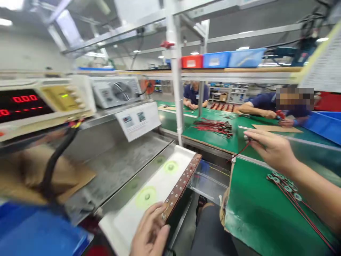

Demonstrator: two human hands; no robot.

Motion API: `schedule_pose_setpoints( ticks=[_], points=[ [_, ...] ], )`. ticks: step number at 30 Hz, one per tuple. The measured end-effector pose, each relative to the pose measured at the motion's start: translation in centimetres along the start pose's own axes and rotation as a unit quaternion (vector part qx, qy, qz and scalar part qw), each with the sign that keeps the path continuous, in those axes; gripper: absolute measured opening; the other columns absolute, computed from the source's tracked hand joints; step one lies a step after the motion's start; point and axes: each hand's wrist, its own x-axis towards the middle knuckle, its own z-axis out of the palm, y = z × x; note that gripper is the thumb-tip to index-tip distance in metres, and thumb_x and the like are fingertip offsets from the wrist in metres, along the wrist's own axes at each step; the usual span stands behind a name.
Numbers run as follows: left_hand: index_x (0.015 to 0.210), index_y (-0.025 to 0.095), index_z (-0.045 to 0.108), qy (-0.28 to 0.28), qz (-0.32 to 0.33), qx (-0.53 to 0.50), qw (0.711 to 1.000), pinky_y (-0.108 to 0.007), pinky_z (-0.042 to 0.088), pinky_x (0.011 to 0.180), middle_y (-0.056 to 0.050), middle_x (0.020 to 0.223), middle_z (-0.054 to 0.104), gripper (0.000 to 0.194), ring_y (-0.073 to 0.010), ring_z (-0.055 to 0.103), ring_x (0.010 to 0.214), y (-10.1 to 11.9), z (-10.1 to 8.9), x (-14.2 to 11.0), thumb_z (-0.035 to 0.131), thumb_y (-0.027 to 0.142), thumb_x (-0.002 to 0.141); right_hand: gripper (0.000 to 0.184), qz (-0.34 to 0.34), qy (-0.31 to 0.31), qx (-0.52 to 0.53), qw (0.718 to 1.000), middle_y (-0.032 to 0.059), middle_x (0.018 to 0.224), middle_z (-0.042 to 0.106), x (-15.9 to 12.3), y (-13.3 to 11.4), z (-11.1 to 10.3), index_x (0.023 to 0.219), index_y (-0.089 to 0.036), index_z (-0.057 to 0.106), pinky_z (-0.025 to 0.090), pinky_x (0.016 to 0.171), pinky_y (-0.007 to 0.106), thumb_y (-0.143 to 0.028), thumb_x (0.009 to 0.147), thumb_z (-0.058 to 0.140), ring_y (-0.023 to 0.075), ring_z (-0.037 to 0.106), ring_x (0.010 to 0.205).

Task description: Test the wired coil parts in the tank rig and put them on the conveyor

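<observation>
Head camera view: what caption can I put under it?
Left hand at the studded strip, right hand holding a red wire.

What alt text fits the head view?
Right hand holds a red wire near a green bench; left hand is at a brown strip edging a white panel. A display glows red at left; two people work beyond.

Bright overhead ceiling lights, motion blur at left, stretched edges, pale glare on green mat (255,199)
</observation>
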Motion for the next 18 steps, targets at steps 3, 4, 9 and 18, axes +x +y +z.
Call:
schedule_pose_setpoints(
  ticks=[3,4,9,18],
  points=[
    [0.148,0.029,0.042,-0.085,-0.071,-0.161,0.981,-0.031,0.053,0.066,-0.016,0.136,0.056,0.068,-0.0149,0.059,0.073,2.3,2.8,-0.9,0.068,0.045,0.087,0.043,-0.023,-0.066,0.14,0.988,0.0023,0.115,0.072,1.7,-8.7,3.4,0.134,-0.032,0.06,0.06,0.09,0.033,-0.021,0.093,0.062,0.0189,0.072,0.099],
    [0.15,0.03,0.038,-0.109,-0.097,-0.208,0.967,-0.029,0.051,0.063,-0.016,0.139,0.053,0.075,-0.0132,0.057,0.07,2.7,3.5,-1.3,0.071,0.045,0.085,0.04,-0.036,-0.097,0.188,0.977,0.0029,0.115,0.072,2.0,-11.2,5.1,0.131,-0.03,0.062,0.06,0.089,0.033,-0.02,0.093,0.061,0.0189,0.072,0.098],
    [0.112,0.021,0.063,-0.037,-0.166,-0.233,0.958,-0.03,0.046,0.059,-0.009,0.095,0.065,0.035,-0.0155,0.053,0.064,2.2,3.1,-5.1,0.068,0.046,0.087,0.023,-0.091,-0.227,0.36,0.901,0.0068,0.102,0.074,3.3,-20.5,12.9,0.111,-0.021,0.069,0.058,0.085,0.033,-0.016,0.09,0.061,0.0194,0.07,0.093],
    [0.12,0.02,0.058,0.111,-0.224,-0.152,0.956,-0.027,0.041,0.055,-0.001,0.075,0.062,0.057,-0.0131,0.049,0.054,-2.0,-1.7,-4.7,0.08,0.044,0.072,0.029,-0.088,-0.337,0.387,0.854,0.0087,0.098,0.067,2.6,-29.0,23.8,0.104,-0.015,0.069,0.05,0.08,0.027,-0.001,0.079,0.064,0.0164,0.062,0.084]
  ],
)
